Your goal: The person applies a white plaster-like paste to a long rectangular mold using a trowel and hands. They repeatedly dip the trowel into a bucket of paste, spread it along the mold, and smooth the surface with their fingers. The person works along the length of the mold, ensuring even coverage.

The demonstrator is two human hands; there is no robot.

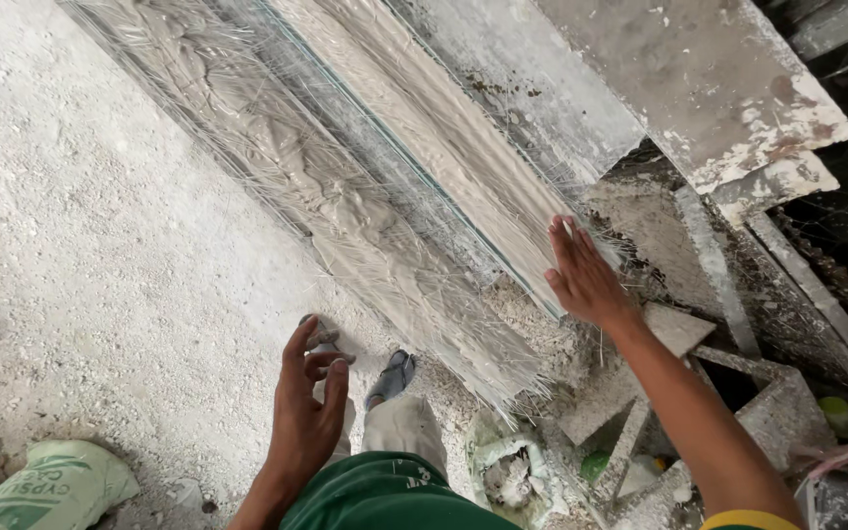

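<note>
A long plaster moulding [345, 186] with glass fibres pressed into its wet grey surface runs diagonally from the top left down to the middle. My right hand [581, 280] lies flat with fingers together on the near end of a pale smooth strip [444, 147] of that moulding. My left hand [306, 402] hovers below and to the left, fingers loosely curled and apart, holding nothing. Loose fibre strands [503, 378] stick out past the moulding's lower end, between the two hands.
A dusty white floor [100, 245] fills the left. My sandalled feet [390, 378] stand below the moulding. A green and white sack [51, 491] lies at bottom left. A plaster-crusted board [709, 79] and a rough frame [738, 393] sit at right, and a plaster-filled bag [512, 476] rests near the bottom.
</note>
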